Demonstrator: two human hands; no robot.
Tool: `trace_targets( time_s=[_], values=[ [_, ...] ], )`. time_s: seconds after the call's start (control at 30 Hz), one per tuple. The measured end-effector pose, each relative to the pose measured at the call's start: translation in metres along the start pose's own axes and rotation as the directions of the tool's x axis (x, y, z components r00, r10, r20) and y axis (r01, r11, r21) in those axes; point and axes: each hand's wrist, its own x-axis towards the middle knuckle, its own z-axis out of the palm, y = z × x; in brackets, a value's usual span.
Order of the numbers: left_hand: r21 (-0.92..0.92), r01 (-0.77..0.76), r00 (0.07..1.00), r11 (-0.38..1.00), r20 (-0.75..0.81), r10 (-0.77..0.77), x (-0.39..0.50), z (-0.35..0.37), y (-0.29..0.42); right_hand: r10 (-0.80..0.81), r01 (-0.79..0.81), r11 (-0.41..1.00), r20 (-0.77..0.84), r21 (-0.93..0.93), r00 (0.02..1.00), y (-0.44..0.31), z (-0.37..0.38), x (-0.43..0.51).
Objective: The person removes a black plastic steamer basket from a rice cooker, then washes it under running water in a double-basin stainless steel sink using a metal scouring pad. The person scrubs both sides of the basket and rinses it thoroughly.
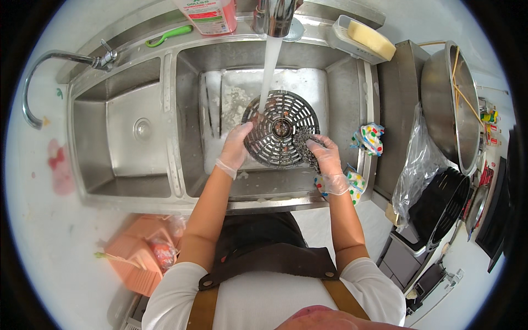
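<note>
A round black slotted air-fryer tray [303, 108] is held over the right-hand basin of a stainless steel sink. My left hand [235, 146], in a clear plastic glove, grips its left edge. In my right hand [326, 154], gloved too, is a dark steel-wool scourer [306, 145], lying against the tray's lower right part. Water [270, 62] runs from the faucet [279, 18] onto the tray's upper left, where brownish residue shows. Below it, pale residue and water cover part of the basin's bottom [235, 103].
Behind the basin stand a dishwashing liquid bottle [211, 14], a green-handled peeler [171, 35] and a yellow sponge [371, 39] in a holder. Dotted cloths [369, 139] lie at the right rim. Farther right are a large metal bowl [443, 103] and a black basket [439, 206].
</note>
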Motion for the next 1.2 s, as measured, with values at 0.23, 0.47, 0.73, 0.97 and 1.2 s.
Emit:
trace_targets(
  time_s=[0.23,0.47,0.73,0.97,1.2],
  values=[
    [0.038,0.212,0.957,0.977,0.195,-0.215,-0.021,0.003,-0.006,-0.488,0.363,0.706,-0.046,-0.609,0.872,0.008,0.009,0.019],
    [0.099,0.133,0.991,0.986,-0.016,-0.132,-0.027,0.018,-0.016,-0.486,0.606,0.528,0.373,-0.595,0.79,0.002,0.069,0.001],
    [0.133,0.072,0.993,0.988,-0.098,-0.06,-0.037,0.018,-0.01,-0.568,0.713,0.369,0.463,-0.596,0.681,-0.003,0.063,0.034],
    [0.142,0.012,0.999,0.99,-0.047,-0.005,-0.028,0.008,-0.013,-0.572,0.742,0.385,0.489,-0.549,0.659,-0.012,0.077,0.026],
    [-0.024,0.026,0.994,0.999,-0.109,-0.028,-0.029,0.008,-0.011,-0.606,0.692,0.37,0.404,-0.62,0.685,-0.022,0.084,0.032]
  ],
)
